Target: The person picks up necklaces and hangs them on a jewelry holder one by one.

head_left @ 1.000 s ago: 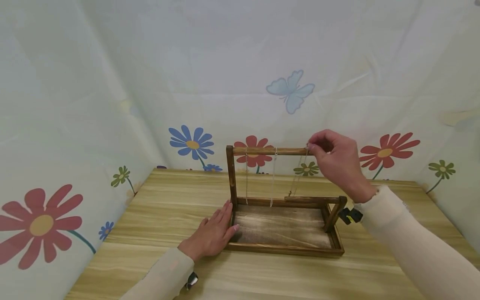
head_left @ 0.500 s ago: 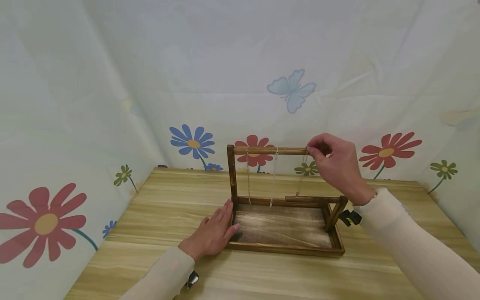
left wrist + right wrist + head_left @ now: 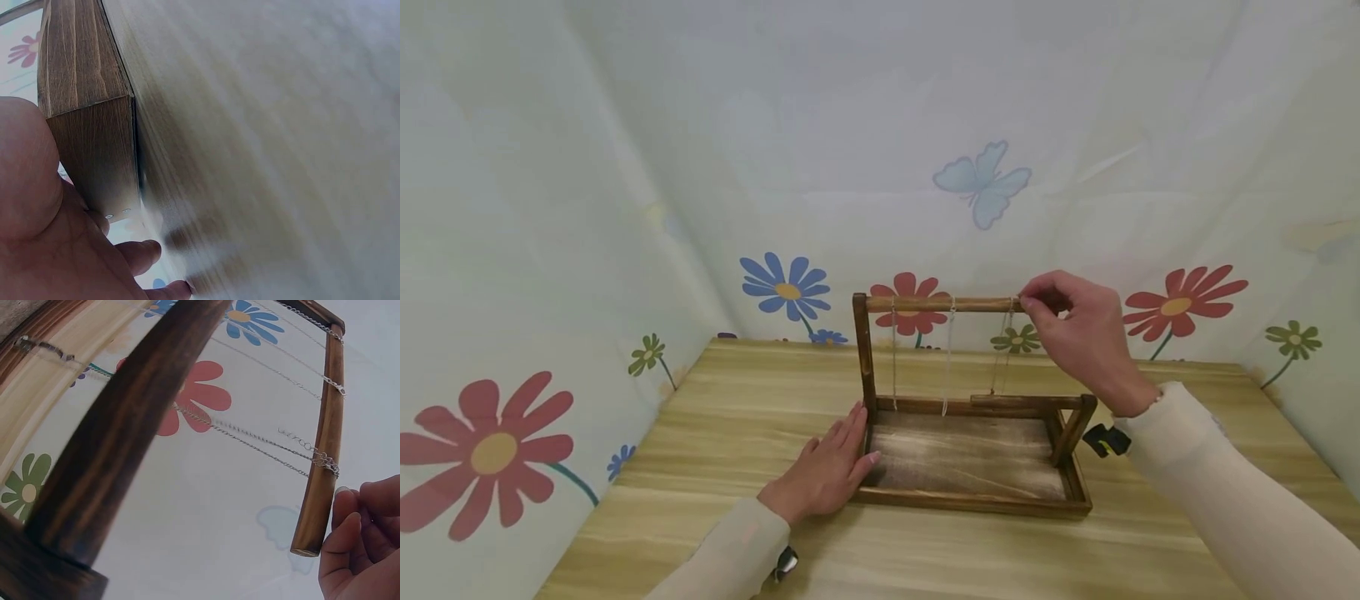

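Observation:
A dark wooden jewelry stand [image 3: 970, 502] with a shallow tray base stands on the table. My left hand [image 3: 823, 471] lies with extended fingers against its left end; the left wrist view shows the palm beside the wooden corner [image 3: 94, 150]. Thin chains [image 3: 948, 358] hang from the upper bar [image 3: 925, 305]. The rightmost chain [image 3: 325, 462], with a clasp and extender links, loops over that bar near its free end. Just beside it, my right hand [image 3: 1086, 333] has bent fingertips at the bar's end. No chain shows between those fingers in the right wrist view.
A lower bar [image 3: 1011, 402] reaches left from the short right post [image 3: 1072, 432], below the right hand. The tall left post [image 3: 863, 354] carries the upper bar. Behind the wood-grain table [image 3: 760, 392] hangs a white cloth [image 3: 850, 167] with printed flowers.
The rightmost chain has stopped swinging wide and hangs more steeply, slightly left of the fingertips. My right hand has shifted a little right, off the chain. The left hand stays put.

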{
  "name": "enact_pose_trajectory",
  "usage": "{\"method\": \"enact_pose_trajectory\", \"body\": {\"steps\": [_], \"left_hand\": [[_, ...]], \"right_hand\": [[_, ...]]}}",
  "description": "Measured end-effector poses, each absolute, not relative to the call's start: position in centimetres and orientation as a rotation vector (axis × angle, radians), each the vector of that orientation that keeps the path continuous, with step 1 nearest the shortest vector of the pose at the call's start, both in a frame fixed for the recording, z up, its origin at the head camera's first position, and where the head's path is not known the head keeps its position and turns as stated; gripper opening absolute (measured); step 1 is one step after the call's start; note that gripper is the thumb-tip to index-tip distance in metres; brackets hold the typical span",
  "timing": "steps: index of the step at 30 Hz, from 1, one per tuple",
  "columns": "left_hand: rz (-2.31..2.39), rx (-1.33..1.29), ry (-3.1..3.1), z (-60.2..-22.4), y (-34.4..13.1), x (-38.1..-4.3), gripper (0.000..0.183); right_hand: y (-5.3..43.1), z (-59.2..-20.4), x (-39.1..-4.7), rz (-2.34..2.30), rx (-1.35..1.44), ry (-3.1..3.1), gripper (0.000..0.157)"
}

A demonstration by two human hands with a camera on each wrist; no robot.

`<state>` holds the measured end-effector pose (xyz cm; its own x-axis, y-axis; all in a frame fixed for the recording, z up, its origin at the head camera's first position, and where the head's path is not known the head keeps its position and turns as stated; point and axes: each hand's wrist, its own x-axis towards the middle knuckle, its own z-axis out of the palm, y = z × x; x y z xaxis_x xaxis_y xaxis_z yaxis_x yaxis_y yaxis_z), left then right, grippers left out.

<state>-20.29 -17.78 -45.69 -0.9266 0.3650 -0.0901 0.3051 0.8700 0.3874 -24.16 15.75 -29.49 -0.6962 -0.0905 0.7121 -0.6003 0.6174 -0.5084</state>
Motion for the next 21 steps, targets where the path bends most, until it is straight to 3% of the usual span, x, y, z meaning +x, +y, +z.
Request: {"method": "enact_pose_trajectory", "body": {"steps": [9,21], "left_hand": [[0.535,0.541,2.887,-45.3,-17.3,-20.3,0.076],[0.432,0.571,2.894,-44.5,-17.1,-21.1,0.077]], "right_hand": [[16.6,-29.6,-23.8,1.021,0.517,-2.135,0.009],[19.6,-31.3,-23.2,0.879,0.508,-2.130,0.033]]}}
